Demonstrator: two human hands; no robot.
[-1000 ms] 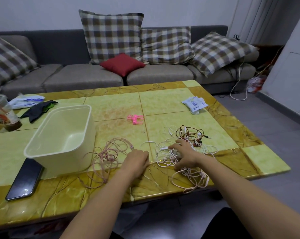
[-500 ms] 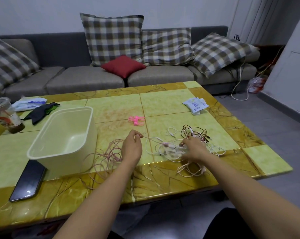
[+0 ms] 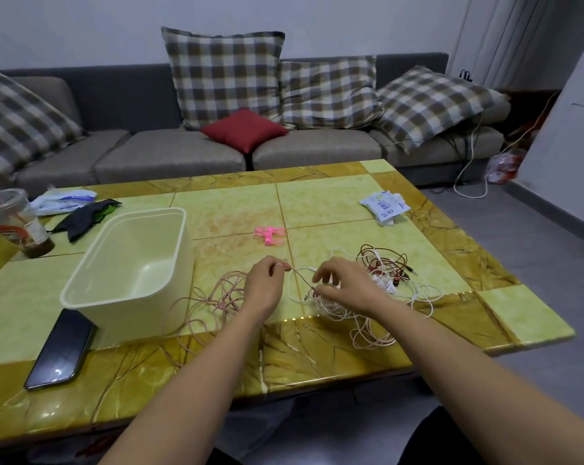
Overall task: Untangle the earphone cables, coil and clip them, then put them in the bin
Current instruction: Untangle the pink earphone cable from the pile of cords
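Forearms: both are bare and reach in from the bottom edge, which cuts them off.
Phone (image 3: pixel 60 350): it lies flat at the near left of the tiled table (image 3: pixel 317 360), just beside the bin's near corner.
Pale tangle (image 3: pixel 367 333): pinkish-white loops lie heaped below the right wrist and reach almost to the table's near border. Which cable is which cannot be made out.
Pink loops (image 3: pixel 216 297): loose coils lie flat between the bin and the left wrist. Their ends are hidden by the arm.
Left hand (image 3: pixel 263 286): its fingers are curled, with thumb and forefinger pinching one end of the pink strand (image 3: pixel 302 278).
Pink strand: it is lifted off the table and stretched between the two hands. Its long axis slants from the left fingertips down and right to the right fingertips.
Right hand (image 3: pixel 347 286): thumb and forefinger nip the strand's lower end and the other fingers are bent. The palm hides the cables beneath.
Dark red earphones (image 3: pixel 365 250): a separate snarl lies just beyond the right hand, with white cable (image 3: pixel 418 293) trailing right.
Bin (image 3: pixel 169 307): cream, upright and open-topped, it stands left of the hands.
Pink clips (image 3: pixel 270 234): a small cluster lies beyond the hands, apart from the cables.
Packet (image 3: pixel 384 204): it lies at the far right; its print is unreadable.
Cup (image 3: pixel 15 223): it stands at the far left, partly cut off by the frame edge.
Sofa (image 3: pixel 169 152): it stands behind the table, with checked cushions and a red cushion (image 3: pixel 243 130).
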